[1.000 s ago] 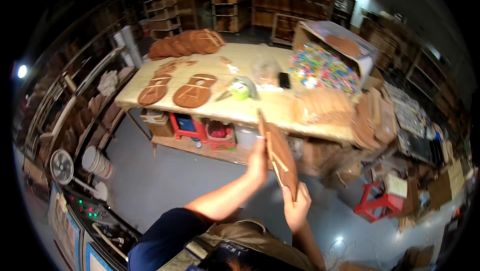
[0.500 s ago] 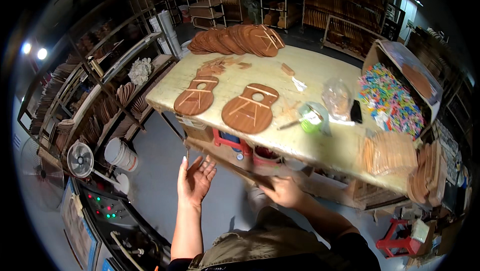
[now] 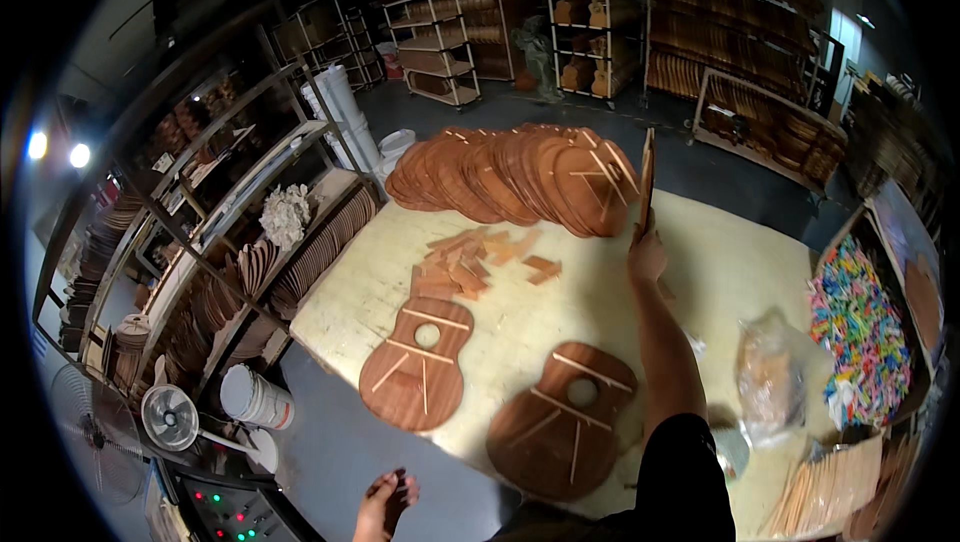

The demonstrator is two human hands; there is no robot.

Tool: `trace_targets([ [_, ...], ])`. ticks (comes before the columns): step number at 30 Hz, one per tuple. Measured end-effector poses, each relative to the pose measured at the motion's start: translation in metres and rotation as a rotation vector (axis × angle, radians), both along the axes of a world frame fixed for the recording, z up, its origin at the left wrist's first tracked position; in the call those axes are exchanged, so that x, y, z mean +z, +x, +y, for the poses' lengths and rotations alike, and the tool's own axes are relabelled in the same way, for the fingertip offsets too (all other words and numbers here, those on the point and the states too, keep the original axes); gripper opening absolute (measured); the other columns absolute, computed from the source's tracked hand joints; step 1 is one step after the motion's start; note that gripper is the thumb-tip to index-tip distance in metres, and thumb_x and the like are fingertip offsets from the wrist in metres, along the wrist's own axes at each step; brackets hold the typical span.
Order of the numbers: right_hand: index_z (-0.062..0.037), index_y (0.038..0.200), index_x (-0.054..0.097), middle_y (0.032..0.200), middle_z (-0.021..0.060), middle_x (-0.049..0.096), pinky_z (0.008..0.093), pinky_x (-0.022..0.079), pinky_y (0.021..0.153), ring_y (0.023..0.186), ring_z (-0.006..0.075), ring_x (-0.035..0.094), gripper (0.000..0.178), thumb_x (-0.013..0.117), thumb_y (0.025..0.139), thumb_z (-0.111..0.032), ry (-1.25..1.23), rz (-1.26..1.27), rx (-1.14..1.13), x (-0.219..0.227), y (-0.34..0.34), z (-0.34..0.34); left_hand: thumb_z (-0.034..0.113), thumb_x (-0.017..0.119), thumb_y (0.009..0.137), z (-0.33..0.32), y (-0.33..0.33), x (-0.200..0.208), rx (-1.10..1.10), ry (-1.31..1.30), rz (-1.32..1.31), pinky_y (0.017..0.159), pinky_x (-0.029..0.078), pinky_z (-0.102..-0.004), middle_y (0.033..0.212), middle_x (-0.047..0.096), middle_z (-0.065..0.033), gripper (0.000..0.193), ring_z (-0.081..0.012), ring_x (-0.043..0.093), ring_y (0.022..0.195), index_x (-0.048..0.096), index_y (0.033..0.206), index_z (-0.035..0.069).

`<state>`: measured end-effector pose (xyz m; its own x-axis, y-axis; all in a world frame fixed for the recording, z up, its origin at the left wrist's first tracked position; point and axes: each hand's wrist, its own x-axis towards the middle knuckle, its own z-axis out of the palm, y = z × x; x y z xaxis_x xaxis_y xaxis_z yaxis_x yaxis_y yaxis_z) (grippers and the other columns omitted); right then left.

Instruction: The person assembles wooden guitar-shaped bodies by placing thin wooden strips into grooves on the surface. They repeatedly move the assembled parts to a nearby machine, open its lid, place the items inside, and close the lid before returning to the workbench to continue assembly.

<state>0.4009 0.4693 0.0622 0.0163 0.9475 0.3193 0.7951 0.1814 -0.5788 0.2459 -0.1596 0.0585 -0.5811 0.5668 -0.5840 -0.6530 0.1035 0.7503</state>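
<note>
My right hand (image 3: 648,257) reaches far over the table, closed around the lower end of a thin wooden guitar soundboard (image 3: 648,167). The board stands upright and shows almost edge-on, just right of a fanned stack of guitar soundboards (image 3: 500,177). Light braces show on the rightmost board of the stack. Low at the near left, my left hand (image 3: 388,504) hangs off the table edge, fingers loosely bent and apart, with nothing visible in it. Two more braced soundboards with round holes lie on the table, one at left (image 3: 415,387) and one nearer the middle (image 3: 540,442).
Loose thin wood pieces (image 3: 465,262) lie between stack and boards. To the right are a clear plastic bag (image 3: 770,382), a box of colourful small pieces (image 3: 860,312) and a bundle of wood strips (image 3: 825,492). Shelving (image 3: 230,232), a bucket (image 3: 255,397) and a fan (image 3: 170,417) stand left.
My right hand has carried the soundboard from the near side out over the table to the stack, raising it upright. My left hand has dropped lower, fingers more bent. The view has moved closer.
</note>
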Motion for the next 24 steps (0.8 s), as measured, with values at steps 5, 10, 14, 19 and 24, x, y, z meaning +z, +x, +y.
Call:
trace_targets([
  [5,-0.0241,0.147,0.028,0.132,0.0111,0.052,0.044,0.055,0.08,0.096,0.0332,0.064,0.058,0.05,0.093,-0.023,-0.133,-0.216,0.045,-0.024,-0.083,0.072,0.025,0.056,0.091,-0.023,-0.029,-0.04,0.116,-0.069,-0.001,0.088,0.048,-0.0438,0.115,0.057,-0.0194,0.051,-0.0292,0.057,0.102,0.044,0.132,-0.004],
  [10,-0.0243,0.146,0.03,0.142,0.0108,0.042,0.0428,0.052,0.09,0.111,0.0339,0.057,0.066,0.054,0.086,-0.012,-0.191,-0.265,0.173,-0.031,-0.118,0.052,0.025,0.054,0.093,0.011,-0.034,-0.013,0.069,-0.118,-0.009,0.096,0.044,-0.0442,0.126,0.052,-0.0219,0.051,-0.0334,0.053,0.111,0.043,0.133,-0.005],
  [14,-0.0146,0.14,0.041,0.136,0.0153,0.048,0.0433,0.048,0.092,0.11,0.0341,0.057,0.063,0.061,0.08,-0.009,0.074,-0.118,0.309,-0.059,-0.079,0.039,0.02,0.057,0.093,0.063,-0.056,-0.014,-0.06,-0.092,-0.035,0.084,0.051,-0.0381,0.105,0.063,-0.0154,0.032,-0.0276,0.062,0.095,0.054,0.117,-0.001],
  [19,-0.0039,0.112,0.064,0.092,0.0068,0.066,0.0288,0.049,0.072,0.075,0.0196,0.062,0.03,0.067,0.082,-0.009,-0.082,0.293,0.404,-0.039,-0.006,-0.13,0.021,0.057,0.094,0.128,-0.063,-0.027,-0.443,-0.049,0.012,0.082,0.05,-0.0319,0.104,0.064,-0.0119,0.03,-0.021,0.062,0.092,0.057,0.116,0.0],
  [24,-0.0009,0.105,0.067,0.084,0.0028,0.066,0.0245,0.049,0.067,0.072,0.009,0.058,0.021,0.063,0.086,-0.008,-0.311,0.512,0.004,-0.047,0.1,-0.317,0.029,0.063,0.091,0.164,-0.053,-0.113,-0.821,0.053,0.455,0.084,0.048,-0.0338,0.105,0.062,-0.0145,0.047,-0.0224,0.06,0.093,0.052,0.123,-0.003],
])
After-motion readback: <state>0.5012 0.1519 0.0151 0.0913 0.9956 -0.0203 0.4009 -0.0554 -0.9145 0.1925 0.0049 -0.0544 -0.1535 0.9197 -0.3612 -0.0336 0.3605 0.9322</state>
